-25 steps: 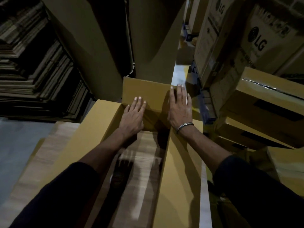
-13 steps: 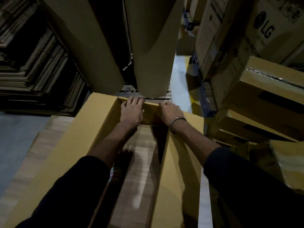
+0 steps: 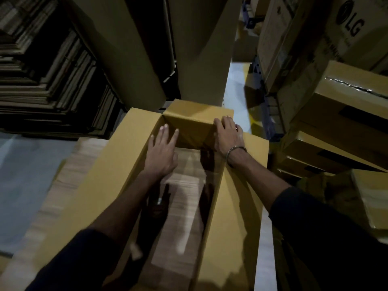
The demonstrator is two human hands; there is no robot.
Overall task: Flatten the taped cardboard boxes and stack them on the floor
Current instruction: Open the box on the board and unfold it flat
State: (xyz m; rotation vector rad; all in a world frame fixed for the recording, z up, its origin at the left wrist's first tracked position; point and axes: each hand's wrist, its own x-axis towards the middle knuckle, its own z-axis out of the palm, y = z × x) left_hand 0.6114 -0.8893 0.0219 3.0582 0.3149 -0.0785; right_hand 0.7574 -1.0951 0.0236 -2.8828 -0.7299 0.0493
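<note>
Step in hand, as I judge it: working the open cardboard box (image 3: 237, 206) toward flat, both hands dealing with its far end flap (image 3: 195, 120). The box is sitting open-topped on a pale layered surface, which is showing through its open middle (possibly flattened cardboard already stacked; the blur is making that uncertain). Next move is probably calling for the flap to be pushed down or outward so the long walls can fold together. The right hand (image 3: 227, 135) is resting on the flap's right corner, fingers curled over the edge and gripping it. The left hand (image 3: 161, 152) is reaching in with fingers straight and spread, tips just short of the flap, holding nothing.
</note>
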